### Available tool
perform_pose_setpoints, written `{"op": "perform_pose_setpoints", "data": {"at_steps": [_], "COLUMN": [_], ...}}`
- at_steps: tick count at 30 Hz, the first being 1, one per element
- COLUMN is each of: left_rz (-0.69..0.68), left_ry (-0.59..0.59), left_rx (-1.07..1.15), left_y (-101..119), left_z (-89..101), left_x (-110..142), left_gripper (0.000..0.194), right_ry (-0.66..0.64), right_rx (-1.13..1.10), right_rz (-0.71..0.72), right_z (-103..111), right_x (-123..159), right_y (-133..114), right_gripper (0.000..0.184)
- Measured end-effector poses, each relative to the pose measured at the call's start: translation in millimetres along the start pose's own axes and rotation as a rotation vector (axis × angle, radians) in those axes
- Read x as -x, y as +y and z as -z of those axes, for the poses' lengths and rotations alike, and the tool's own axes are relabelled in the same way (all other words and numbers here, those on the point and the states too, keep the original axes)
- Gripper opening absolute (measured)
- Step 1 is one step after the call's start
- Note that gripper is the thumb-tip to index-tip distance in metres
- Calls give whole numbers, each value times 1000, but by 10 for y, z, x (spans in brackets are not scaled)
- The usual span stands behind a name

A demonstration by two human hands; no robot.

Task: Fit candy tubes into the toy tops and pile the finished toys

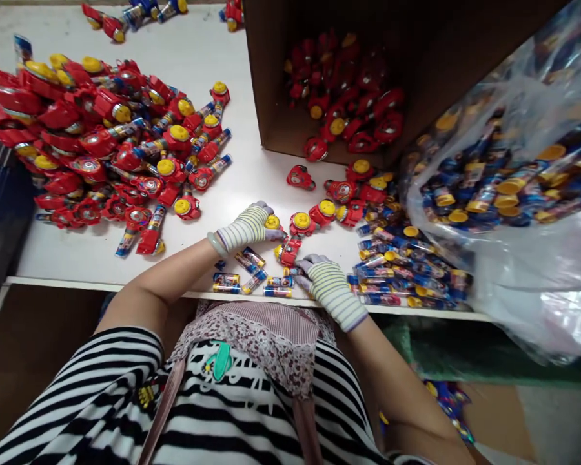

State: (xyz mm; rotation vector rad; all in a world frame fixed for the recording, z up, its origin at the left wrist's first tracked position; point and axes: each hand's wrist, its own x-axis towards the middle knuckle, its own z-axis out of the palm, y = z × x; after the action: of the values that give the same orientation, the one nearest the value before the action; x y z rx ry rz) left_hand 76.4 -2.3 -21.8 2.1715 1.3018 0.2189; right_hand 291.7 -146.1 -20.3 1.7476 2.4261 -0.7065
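Note:
Both my hands wear striped knit gloves with grey fingertips. My left hand (pixel 246 228) has its fingertips on a red plastic toy with a yellow cap (pixel 272 224) at the middle of the table. My right hand (pixel 330 289) is gathered around the end of a small printed tube (pixel 293 272), which lies close under a red toy (pixel 290 252). More yellow-capped red toys (pixel 314 215) stand in a curved row just beyond my hands. Several printed tubes (pixel 244 274) lie loose near the table's front edge, between my wrists.
A large heap of assembled red toys (pixel 87 135) covers the table's left side. A cardboard box (pixel 329 84) of red toys stands at the back. A clear plastic bag (pixel 508 194) of capped tubes bulges at the right, above a spilled pile of tubes (pixel 397 271).

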Motion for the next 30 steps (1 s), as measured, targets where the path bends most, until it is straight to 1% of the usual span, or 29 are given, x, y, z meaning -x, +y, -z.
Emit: {"op": "perform_pose_setpoints", "data": {"at_steps": [3, 5, 7, 8, 10, 12, 14, 16, 17, 21, 23, 25, 28, 30], "left_rz": [-19, -44, -32, -4, 63, 86, 55, 15, 0, -59, -60, -50, -82, -120], "left_ry": [42, 51, 90, 129, 236, 336, 382, 371, 346, 188, 153, 163, 240, 264], "left_rx": [49, 54, 114, 184, 398, 636, 783, 813, 810, 848, 866, 857, 800, 742], "left_y": [-63, -105, -163, -195, -247, -253, -193, -85, -25, 147, 180, 194, 212, 225], "left_z": [77, 94, 90, 86, 89, 111, 147, 187, 205, 241, 212, 145, 26, -13], "left_x": [91, 147, 197, 221, 271, 320, 359, 385, 393, 412, 414, 415, 431, 454], "left_gripper": [45, 47, 48, 48, 48, 52, 63, 72, 73, 57, 49, 47, 48, 48], "right_ry": [109, 178, 206, 217, 255, 320, 381, 427, 439, 440, 424, 388, 328, 294], "right_rx": [-17, -20, -52, -95, -248, -439, -560, -568, -544, -448, -401, -325, -198, -199], "right_rz": [-47, -95, -147, -167, -181, -133, -46, 35, 58, 73, 71, 60, -18, -66], "right_z": [-40, 2, 61, 86, 114, 120, 125, 139, 149, 191, 216, 252, 306, 310], "right_x": [-115, -166, -161, -138, -69, -17, -23, -92, -137, -254, -244, -213, -183, -181], "right_y": [33, 93, 170, 207, 260, 258, 191, 82, 24, -141, -180, -204, -224, -230], "right_gripper": [32, 31, 29, 28, 30, 37, 42, 45, 45, 43, 42, 43, 44, 43]}}
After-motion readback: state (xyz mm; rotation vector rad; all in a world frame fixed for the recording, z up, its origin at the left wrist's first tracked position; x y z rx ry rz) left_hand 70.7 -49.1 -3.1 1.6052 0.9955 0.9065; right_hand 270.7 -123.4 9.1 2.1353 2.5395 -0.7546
